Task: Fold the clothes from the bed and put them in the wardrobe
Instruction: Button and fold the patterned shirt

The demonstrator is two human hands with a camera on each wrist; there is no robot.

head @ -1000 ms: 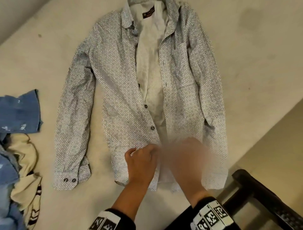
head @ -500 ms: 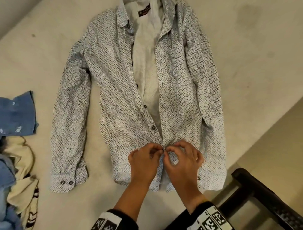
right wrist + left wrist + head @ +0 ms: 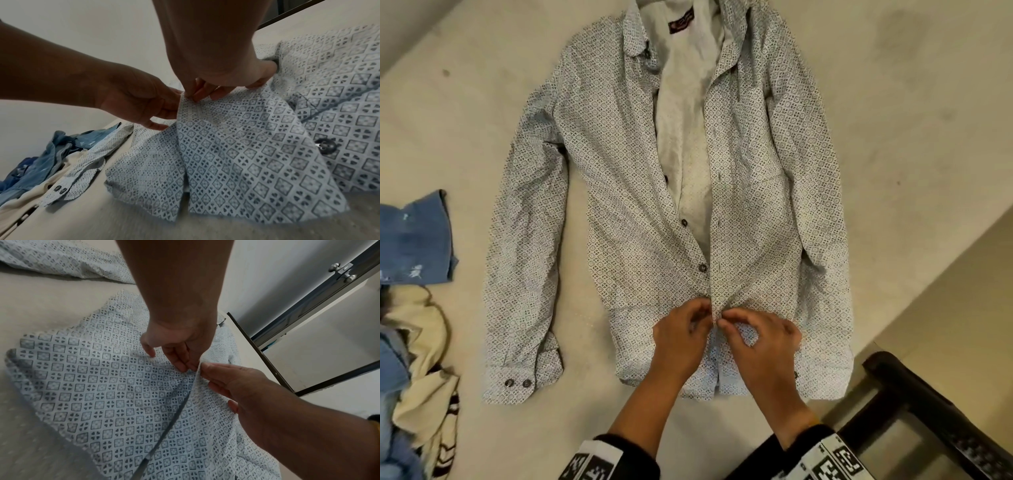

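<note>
The bed (image 3: 482,102), covered in a plain beige sheet, carried a patterned long-sleeved shirt (image 3: 619,205) laid flat on its back, collar away from the person, sleeves along its sides, front open down to the lowest visible dark button (image 3: 702,267). At the bed's left edge lay a heap of clothes: a blue denim garment (image 3: 414,236) and a cream garment with dark stripes (image 3: 424,342) just beside the shirt's cuff. A dark frame (image 3: 928,411) stood off the bed's near right corner. The left hand (image 3: 681,339) and right hand (image 3: 760,346) met near the hem at the shirt's front opening, fingertips almost touching. The left fingers (image 3: 185,363) were curled, pinching one front edge; the right fingers (image 3: 197,94) pinched the other edge, lifting the cloth slightly off the bed.
</note>
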